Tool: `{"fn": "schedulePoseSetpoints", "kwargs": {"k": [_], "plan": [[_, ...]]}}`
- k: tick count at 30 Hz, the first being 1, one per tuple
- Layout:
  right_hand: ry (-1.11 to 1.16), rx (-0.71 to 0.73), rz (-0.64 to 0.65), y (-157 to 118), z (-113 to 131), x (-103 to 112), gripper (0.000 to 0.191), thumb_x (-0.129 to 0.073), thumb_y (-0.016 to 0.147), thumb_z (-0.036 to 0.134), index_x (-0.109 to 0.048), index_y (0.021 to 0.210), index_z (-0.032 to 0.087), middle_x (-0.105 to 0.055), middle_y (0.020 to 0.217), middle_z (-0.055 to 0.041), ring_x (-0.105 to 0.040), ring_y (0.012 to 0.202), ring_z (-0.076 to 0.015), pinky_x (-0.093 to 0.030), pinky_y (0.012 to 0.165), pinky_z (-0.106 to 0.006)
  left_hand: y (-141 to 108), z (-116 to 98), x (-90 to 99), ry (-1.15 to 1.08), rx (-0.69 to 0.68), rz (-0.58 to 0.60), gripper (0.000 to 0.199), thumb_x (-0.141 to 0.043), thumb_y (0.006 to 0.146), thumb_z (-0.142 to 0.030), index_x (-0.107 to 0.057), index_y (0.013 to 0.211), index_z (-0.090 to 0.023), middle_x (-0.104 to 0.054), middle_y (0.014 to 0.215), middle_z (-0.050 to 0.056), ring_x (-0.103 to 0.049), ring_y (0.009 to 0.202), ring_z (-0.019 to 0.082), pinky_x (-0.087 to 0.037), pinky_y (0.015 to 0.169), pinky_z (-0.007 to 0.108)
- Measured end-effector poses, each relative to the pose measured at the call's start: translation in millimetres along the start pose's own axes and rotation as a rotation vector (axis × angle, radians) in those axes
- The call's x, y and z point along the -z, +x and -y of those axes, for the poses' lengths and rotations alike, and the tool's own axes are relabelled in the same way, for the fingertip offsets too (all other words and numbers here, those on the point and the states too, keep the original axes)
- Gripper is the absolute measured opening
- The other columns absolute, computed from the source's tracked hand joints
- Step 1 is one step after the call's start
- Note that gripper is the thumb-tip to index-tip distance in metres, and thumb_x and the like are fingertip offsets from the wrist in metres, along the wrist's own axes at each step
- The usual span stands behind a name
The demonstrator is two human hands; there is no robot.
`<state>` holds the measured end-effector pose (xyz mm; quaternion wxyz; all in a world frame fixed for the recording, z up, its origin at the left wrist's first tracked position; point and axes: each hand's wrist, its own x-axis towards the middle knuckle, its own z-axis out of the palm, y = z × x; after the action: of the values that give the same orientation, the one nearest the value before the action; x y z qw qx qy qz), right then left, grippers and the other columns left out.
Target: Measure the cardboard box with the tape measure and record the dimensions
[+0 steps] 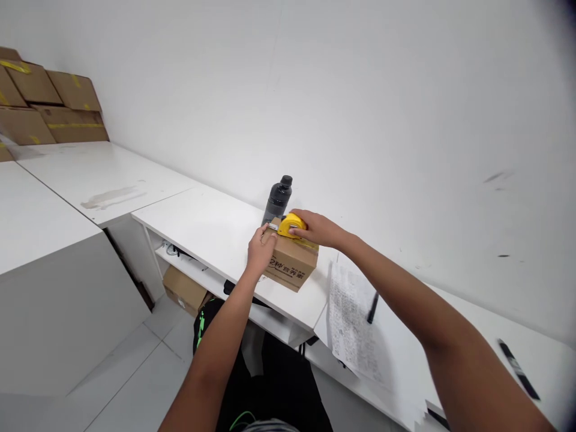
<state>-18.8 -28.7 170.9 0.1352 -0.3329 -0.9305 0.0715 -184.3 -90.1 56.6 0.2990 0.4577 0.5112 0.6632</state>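
Observation:
A small brown cardboard box (294, 259) with dark printed characters on its front sits on the white desk. My right hand (315, 228) is wrapped round a yellow tape measure (290, 224), resting on the top of the box. A short length of the tape's blade (272, 226) sticks out to the left. My left hand (261, 249) grips the left end of the box, its thumb on top and its fingertips beside the blade's end; whether they pinch the blade I cannot tell. Just behind the box stands a dark bottle (276, 199) with a black cap.
Handwritten paper sheets (348, 312) lie to the right, with a black pen (372, 308) on them. Farther right is a black marker (517, 369). Stacked cartons (54, 108) stand at the far left. Below the desk is an open shelf with another carton (183, 289) near it.

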Motion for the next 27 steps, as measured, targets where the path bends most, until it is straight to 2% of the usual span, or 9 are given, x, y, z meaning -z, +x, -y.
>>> {"fn": "schedulePoseSetpoints", "kwargs": {"k": [3, 6, 10, 13, 19, 22, 27], "plan": [[0.012, -0.105, 0.006, -47, -10, 10, 0.033, -0.052, 0.088, 0.043, -0.054, 0.116, 0.025, -0.066, 0.107, -0.0066, -0.060, 0.089, -0.0230, -0.044, 0.073, -0.033, 1, 1, -4.5, -0.007, 0.002, -0.015, 0.044, -0.059, 0.084, -0.035, -0.059, 0.125, -0.020, -0.061, 0.129, 0.008, -0.057, 0.116, 0.024, -0.043, 0.101, 0.036], [0.010, -0.212, -0.011, -90, -21, 16, 0.034, -0.050, 0.088, 0.044, -0.053, 0.117, 0.026, -0.066, 0.101, -0.0065, -0.059, 0.082, -0.0221, -0.044, 0.069, -0.032, 3, 4, -6.9, -0.027, 0.003, -0.020, 0.044, -0.059, 0.084, -0.033, -0.059, 0.125, -0.019, -0.061, 0.129, 0.009, -0.058, 0.115, 0.024, -0.044, 0.100, 0.037], [0.059, -0.283, 0.015, -113, -35, 18, 0.035, -0.050, 0.087, 0.044, -0.055, 0.118, 0.027, -0.067, 0.094, -0.0045, -0.059, 0.075, -0.0211, -0.045, 0.065, -0.032, 7, 7, -8.0, -0.018, 0.005, -0.027, 0.043, -0.059, 0.082, -0.031, -0.060, 0.123, -0.017, -0.062, 0.127, 0.009, -0.058, 0.115, 0.024, -0.043, 0.101, 0.037], [0.056, -0.272, -0.028, -106, -41, 17, 0.042, -0.054, 0.085, 0.044, -0.054, 0.124, 0.027, -0.067, 0.103, -0.0054, -0.061, 0.082, -0.0228, -0.047, 0.071, -0.035, 9, 5, -5.9, -0.015, 0.011, -0.042, 0.041, -0.059, 0.082, -0.030, -0.059, 0.121, -0.018, -0.061, 0.128, 0.009, -0.057, 0.116, 0.023, -0.042, 0.102, 0.037], [0.057, -0.218, -0.170, -64, -45, 24, 0.056, -0.059, 0.082, 0.041, -0.049, 0.135, 0.026, -0.058, 0.132, -0.0068, -0.057, 0.113, -0.0282, -0.045, 0.093, -0.043, 13, 1, 2.2, 0.009, 0.056, -0.141, 0.040, -0.057, 0.084, -0.032, -0.055, 0.121, -0.017, -0.058, 0.131, 0.010, -0.053, 0.122, 0.022, -0.039, 0.105, 0.035], [0.157, -0.177, -0.136, -45, -48, 31, 0.056, -0.061, 0.080, 0.037, -0.051, 0.134, 0.026, -0.060, 0.130, -0.0062, -0.058, 0.110, -0.0262, -0.047, 0.092, -0.042, 14, 0, 6.1, 0.035, 0.072, -0.184, 0.039, -0.055, 0.085, -0.033, -0.052, 0.122, -0.018, -0.056, 0.132, 0.010, -0.052, 0.122, 0.022, -0.039, 0.105, 0.036], [0.260, -0.135, -0.041, -23, -51, 48, 0.053, -0.065, 0.076, 0.034, -0.058, 0.128, 0.027, -0.064, 0.122, -0.0063, -0.063, 0.099, -0.0239, -0.052, 0.081, -0.036, 11, -4, 10.0, 0.083, 0.060, -0.205, 0.039, -0.053, 0.087, -0.035, -0.049, 0.122, -0.019, -0.054, 0.134, 0.011, -0.051, 0.124, 0.021, -0.039, 0.106, 0.035]]}}
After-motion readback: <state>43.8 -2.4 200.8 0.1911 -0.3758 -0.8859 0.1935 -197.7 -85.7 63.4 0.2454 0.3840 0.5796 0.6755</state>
